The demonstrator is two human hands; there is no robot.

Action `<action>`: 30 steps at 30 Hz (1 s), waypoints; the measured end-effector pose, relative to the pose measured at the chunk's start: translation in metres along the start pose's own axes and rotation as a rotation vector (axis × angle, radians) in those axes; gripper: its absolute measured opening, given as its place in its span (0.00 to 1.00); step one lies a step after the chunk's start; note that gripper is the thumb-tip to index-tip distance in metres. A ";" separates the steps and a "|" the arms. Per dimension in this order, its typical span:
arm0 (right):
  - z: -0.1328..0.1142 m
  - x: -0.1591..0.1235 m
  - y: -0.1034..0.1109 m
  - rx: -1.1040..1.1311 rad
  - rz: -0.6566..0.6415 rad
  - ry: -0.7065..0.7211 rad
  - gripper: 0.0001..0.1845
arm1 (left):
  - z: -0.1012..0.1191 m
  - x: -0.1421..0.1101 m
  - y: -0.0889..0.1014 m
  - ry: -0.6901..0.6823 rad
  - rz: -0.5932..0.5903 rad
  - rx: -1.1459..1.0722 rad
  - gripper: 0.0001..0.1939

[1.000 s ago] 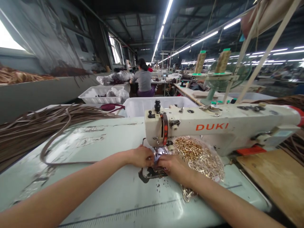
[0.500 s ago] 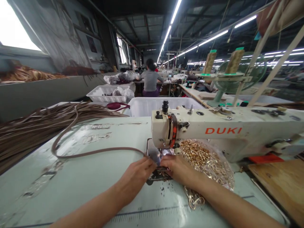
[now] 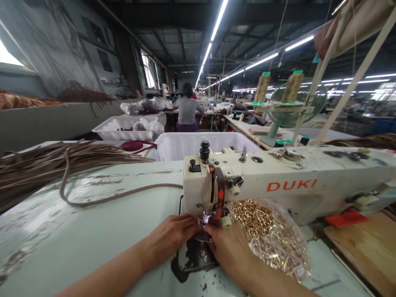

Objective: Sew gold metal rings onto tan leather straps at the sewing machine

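A white DUKI sewing machine (image 3: 287, 181) stands on the pale green table (image 3: 93, 231). My left hand (image 3: 171, 235) and my right hand (image 3: 227, 247) meet under the machine's needle head (image 3: 206, 194), fingers pinched on the end of a brown leather strap (image 3: 102, 198) at the presser foot. The strap loops back to the left across the table. What my fingertips grip is mostly hidden by the hands. A clear bag of gold metal clasps (image 3: 272, 233) lies right beside my right hand.
A heap of brown straps (image 3: 40, 165) covers the table's left side. White plastic bins (image 3: 182, 144) stand behind the machine. Thread cones (image 3: 292, 86) and a green fan (image 3: 287, 111) rise at the right, with a wooden board (image 3: 368, 243) below. A person (image 3: 187, 109) sits far ahead.
The strap's loop has been drawn across the table toward the needle. Both hands have stayed at the presser foot, and my head has moved closer over them.
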State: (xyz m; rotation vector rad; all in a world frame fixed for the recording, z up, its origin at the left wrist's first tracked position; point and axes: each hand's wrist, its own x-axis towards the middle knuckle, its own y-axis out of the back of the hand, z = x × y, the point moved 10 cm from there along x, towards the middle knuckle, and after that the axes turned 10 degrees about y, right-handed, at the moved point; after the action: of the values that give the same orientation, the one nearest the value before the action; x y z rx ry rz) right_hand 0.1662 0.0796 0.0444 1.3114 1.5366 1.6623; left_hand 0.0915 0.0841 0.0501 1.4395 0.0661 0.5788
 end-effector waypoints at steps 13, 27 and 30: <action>-0.017 -0.006 -0.009 -0.078 0.044 0.142 0.07 | -0.004 -0.003 0.003 0.047 0.061 0.013 0.16; -0.015 0.000 -0.017 -0.048 -0.076 0.089 0.07 | -0.006 -0.013 0.007 -0.015 0.196 0.087 0.18; -0.013 0.001 -0.016 -0.062 -0.060 0.081 0.08 | -0.005 -0.010 0.011 -0.006 0.232 0.093 0.18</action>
State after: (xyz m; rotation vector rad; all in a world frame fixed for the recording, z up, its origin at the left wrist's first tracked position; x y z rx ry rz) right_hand 0.1505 0.0788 0.0308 1.1679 1.5426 1.7297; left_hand 0.0776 0.0850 0.0572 1.5505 -0.0813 0.7696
